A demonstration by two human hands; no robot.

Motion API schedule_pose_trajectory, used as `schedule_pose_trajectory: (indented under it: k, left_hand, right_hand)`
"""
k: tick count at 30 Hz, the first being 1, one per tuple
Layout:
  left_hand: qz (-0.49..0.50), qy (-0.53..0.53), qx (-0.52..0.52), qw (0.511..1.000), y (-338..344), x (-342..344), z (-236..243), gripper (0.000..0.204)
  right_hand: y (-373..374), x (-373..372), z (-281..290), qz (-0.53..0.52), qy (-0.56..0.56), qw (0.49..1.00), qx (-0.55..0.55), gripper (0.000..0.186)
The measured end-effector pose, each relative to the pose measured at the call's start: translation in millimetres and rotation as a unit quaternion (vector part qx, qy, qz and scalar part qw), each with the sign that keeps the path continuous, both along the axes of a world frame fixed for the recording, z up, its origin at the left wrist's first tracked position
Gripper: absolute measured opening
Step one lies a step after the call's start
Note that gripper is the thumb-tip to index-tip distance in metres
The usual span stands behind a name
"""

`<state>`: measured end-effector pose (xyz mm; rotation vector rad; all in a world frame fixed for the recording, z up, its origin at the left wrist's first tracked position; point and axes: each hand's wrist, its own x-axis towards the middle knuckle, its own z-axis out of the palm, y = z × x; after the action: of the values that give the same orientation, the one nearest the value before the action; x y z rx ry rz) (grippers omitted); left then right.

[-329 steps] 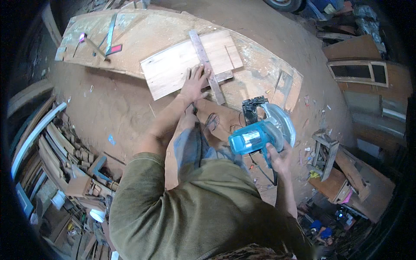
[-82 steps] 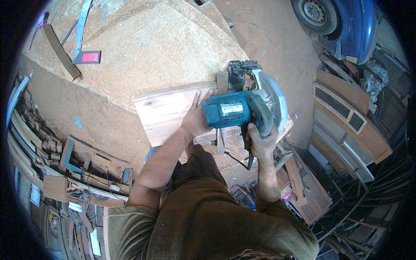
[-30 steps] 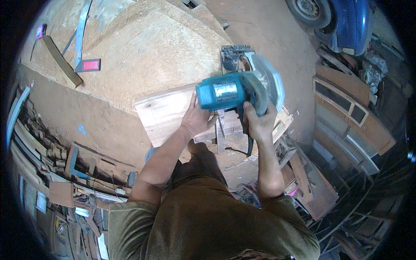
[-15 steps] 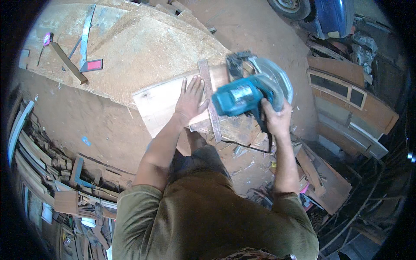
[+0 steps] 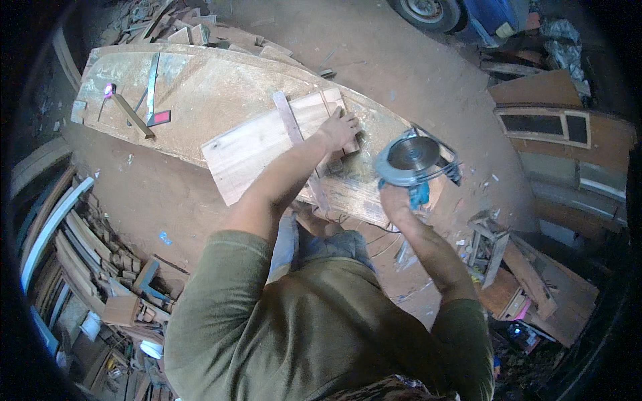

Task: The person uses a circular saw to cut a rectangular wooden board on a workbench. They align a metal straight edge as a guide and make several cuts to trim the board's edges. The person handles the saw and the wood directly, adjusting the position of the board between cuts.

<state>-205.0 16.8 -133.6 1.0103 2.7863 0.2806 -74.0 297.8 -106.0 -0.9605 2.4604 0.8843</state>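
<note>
My right hand (image 5: 396,200) grips the teal circular saw (image 5: 418,195) off the board's right side. The saw is tipped so that its round blade (image 5: 414,154) faces up, with the base plate to the right. My left hand (image 5: 340,130) is at the right end of the pale wooden board (image 5: 244,154), its fingers bent over a narrow wooden strip (image 5: 329,97) there; the palm hides part of the strip. Across the board lies a flat brownish straightedge (image 5: 287,119), left of my left hand, my forearm covering its middle.
The board rests on a sawdust-covered worktable (image 5: 194,73). A try square (image 5: 154,87), a wood stick (image 5: 134,115) and a tape measure (image 5: 110,90) lie at its left. Timber offcuts (image 5: 87,247) are stacked lower left. A panel with framed openings (image 5: 545,127) leans at right. A power cord (image 5: 374,230) trails below the table.
The saw has moved right and tipped over, showing its blade. My left hand has slid from the board left of the straightedge to the strip at the right end. The view has shifted.
</note>
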Motion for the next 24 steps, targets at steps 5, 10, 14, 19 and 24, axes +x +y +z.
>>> schedule_pose_trajectory:
  k: [5, 10, 14, 19, 24]
  left_hand:
    - [-0.156, -0.017, -0.138, 0.978, 23.8, -33.3, 81.2, 0.032]
    - [0.202, -0.014, -0.028, 0.979, -114.0, -38.4, 71.8, 0.03]
    - [0.362, 0.171, 0.05, 0.915, -175.2, -2.1, 145.3, 0.067]
    - [0.353, -0.068, -0.042, 0.932, -211.0, 130.2, 58.4, 0.1]
    - [0.24, -0.179, -0.19, 0.935, -164.9, 209.0, 49.3, 0.125]
  right_hand:
    - [56.2, 55.0, -131.0, 0.295, 0.245, 0.842, 0.379, 0.015]
    - [-37.6, 46.2, 30.3, 0.003, -0.01, 0.996, -0.085, 0.024]
    - [-86.9, 56.6, 56.9, -0.26, -0.233, 0.859, -0.374, 0.047]
    - [-160.6, 71.3, 8.7, -0.496, -0.18, 0.732, -0.431, 0.067]
    - [-158.1, 92.7, -13.7, -0.473, -0.114, 0.715, -0.502, 0.063]
